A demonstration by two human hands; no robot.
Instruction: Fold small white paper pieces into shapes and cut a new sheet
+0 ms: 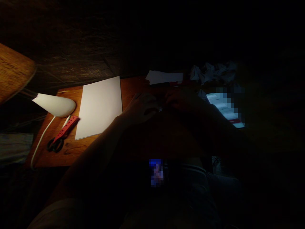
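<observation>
Hands together over a dim table (pixel 71 149)
Left hand (pixel 143 108) and right hand (pixel 181 100) meet at the fingertips, grip too dark to tell; paper (pixel 98 106) just left of left hand

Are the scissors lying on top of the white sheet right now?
No, the scissors lie on the bare wooden table left of the white sheet, near the lamp.

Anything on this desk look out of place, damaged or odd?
Crumpled paper wads lie heaped at the far edge of the desk, right of a small flat sheet, unlike the smooth large sheet by the lamp. The left hand and right hand meet in shadow; what they hold cannot be told.
</observation>
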